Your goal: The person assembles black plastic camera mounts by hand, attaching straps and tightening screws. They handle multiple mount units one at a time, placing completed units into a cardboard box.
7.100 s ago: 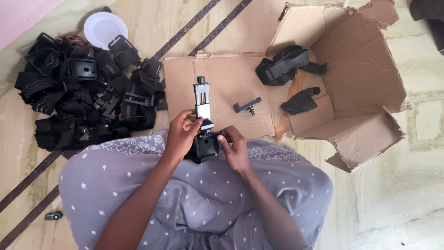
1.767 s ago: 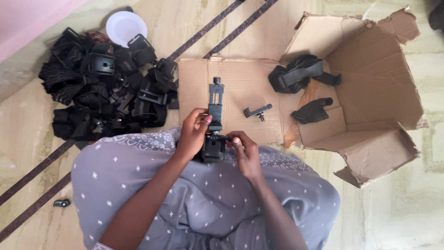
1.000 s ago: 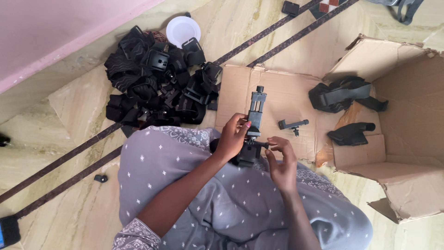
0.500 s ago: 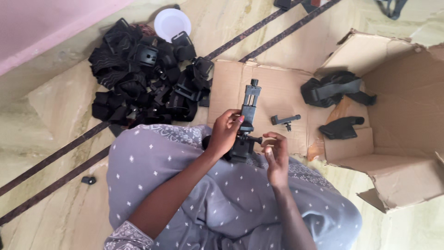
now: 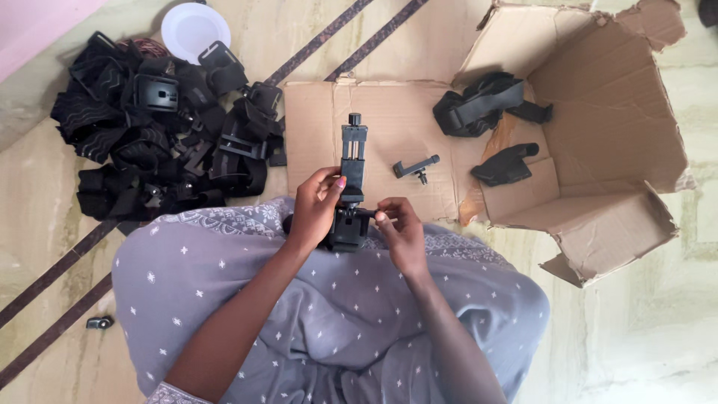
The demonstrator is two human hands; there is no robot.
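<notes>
Black straps and mounts (image 5: 161, 138) heaped far left, tangled, single pieces hard to separate; white bowl (image 5: 195, 28) cut off above. Centre, over lap: left hand (image 5: 314, 209) wrapped around upright phone clamp (image 5: 352, 161), base partly hidden; right hand (image 5: 400, 228) pinching its side screw. Right: small clip (image 5: 416, 167), torn cardboard box (image 5: 598, 112).
</notes>
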